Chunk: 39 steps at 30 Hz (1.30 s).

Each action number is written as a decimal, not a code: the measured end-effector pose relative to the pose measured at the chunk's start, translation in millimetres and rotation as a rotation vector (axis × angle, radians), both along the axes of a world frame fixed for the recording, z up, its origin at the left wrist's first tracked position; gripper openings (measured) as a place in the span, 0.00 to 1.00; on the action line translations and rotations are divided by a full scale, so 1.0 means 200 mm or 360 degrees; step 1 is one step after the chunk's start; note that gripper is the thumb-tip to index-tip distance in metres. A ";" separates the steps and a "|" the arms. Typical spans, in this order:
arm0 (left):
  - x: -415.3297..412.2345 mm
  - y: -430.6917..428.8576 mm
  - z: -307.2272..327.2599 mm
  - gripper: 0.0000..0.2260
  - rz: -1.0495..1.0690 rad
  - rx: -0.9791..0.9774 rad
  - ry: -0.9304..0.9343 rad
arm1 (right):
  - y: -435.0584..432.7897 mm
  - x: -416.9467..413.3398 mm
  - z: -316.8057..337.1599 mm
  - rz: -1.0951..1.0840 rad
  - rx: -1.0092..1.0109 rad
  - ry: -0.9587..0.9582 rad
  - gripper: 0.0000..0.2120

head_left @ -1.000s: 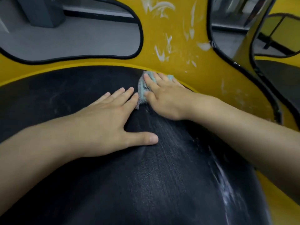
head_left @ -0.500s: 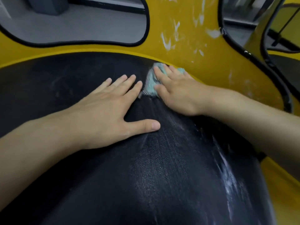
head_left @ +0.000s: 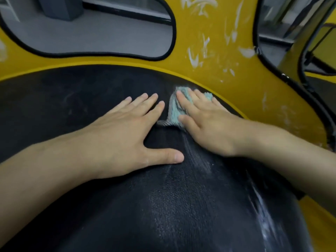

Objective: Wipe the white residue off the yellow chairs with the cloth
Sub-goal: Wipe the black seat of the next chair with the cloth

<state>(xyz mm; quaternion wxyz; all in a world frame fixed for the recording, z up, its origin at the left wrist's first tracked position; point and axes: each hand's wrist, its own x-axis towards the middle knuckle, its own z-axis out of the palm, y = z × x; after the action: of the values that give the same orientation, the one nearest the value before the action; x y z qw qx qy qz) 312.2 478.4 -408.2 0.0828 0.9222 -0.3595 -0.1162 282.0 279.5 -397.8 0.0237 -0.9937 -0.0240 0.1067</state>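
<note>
My right hand (head_left: 209, 124) lies flat, fingers spread, pressing the cloth (head_left: 174, 110) onto the black seat pad (head_left: 163, 206) near its far edge, close to where it meets the yellow chair shell (head_left: 227, 84). My left hand (head_left: 127, 135) rests open and empty just beside it, palm down, bracing me on the pad. To do this well I think I should keep the whole palm on the cloth so it does not bunch, and push in long strokes rather than dabbing. A pale smear (head_left: 198, 157) trails behind my right wrist, so I likely need a clean fold of cloth soon. Thick white residue (head_left: 261, 215) sits along the pad's right side, and more white streaks (head_left: 203, 48) mark the yellow back beyond my fingers; those are not yet wiped.
</note>
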 end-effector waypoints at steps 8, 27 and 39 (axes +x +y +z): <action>0.00 0.00 0.00 0.59 -0.0010 -0.0006 -0.0009 | 0.06 -0.35 0.02 0.0207 -0.0106 -0.0030 0.32; 0.00 0.02 0.00 0.60 -0.0048 0.0012 -0.0007 | 0.03 -0.40 0.05 0.0133 -0.0168 0.0098 0.33; 0.02 -0.01 -0.04 0.68 0.0070 -0.0062 -0.0097 | 0.02 -0.09 -0.06 -0.0059 -0.0089 -0.0193 0.30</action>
<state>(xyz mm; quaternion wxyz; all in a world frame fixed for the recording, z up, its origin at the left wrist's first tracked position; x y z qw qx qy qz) 316.6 476.4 -416.6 0.0924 0.9311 -0.3438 -0.0792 264.2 283.3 -409.4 -0.0036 -0.9989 -0.0040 0.0465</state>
